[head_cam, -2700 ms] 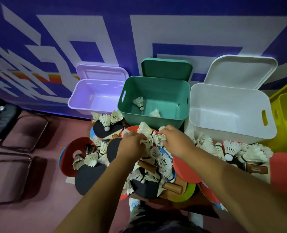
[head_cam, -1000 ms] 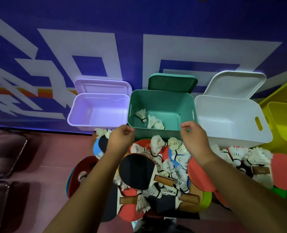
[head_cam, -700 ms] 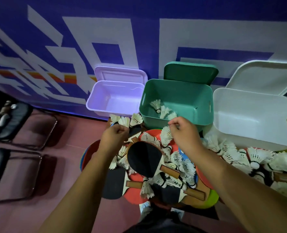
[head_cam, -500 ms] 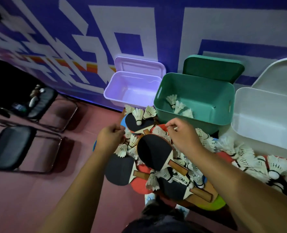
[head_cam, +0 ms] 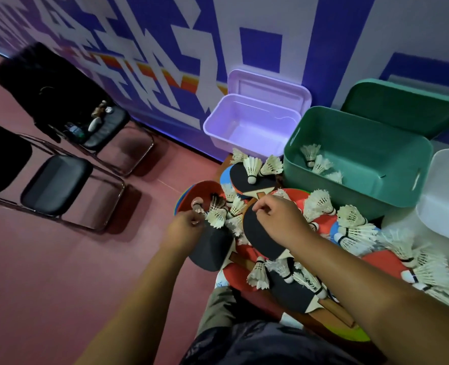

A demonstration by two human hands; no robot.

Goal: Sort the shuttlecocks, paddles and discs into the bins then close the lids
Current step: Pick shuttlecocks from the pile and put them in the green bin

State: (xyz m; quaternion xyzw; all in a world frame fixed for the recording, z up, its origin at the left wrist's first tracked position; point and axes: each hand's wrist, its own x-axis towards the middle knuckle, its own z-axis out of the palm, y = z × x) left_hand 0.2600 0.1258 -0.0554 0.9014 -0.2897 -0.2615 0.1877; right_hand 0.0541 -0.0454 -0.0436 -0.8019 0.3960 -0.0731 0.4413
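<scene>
On a low surface lies a mixed pile of white shuttlecocks [head_cam: 349,219], black and red paddles [head_cam: 291,293] and coloured discs [head_cam: 202,189]. My left hand [head_cam: 187,226] pinches a shuttlecock [head_cam: 216,218] at the pile's left edge, beside the red disc. My right hand [head_cam: 280,219] lies over a black paddle [head_cam: 257,235], fingers curled at its upper edge; what they hold is hidden. Behind the pile stand a purple bin [head_cam: 211,127], a green bin [head_cam: 363,138] with three shuttlecocks [head_cam: 316,160] inside, and a white bin [head_cam: 444,196], the purple and green lids raised.
Two black folding chairs [head_cam: 57,183] stand on the red floor at left; the farther one [head_cam: 100,126] carries small items. A blue and white patterned wall [head_cam: 257,46] runs directly behind the bins. My knees [head_cam: 244,343] are under the pile's near edge.
My view has swung left and nearer. My left hand moved down-left to the shuttlecocks by the red disc and pinched one. My right hand drew back from the green bin onto the black paddle.
</scene>
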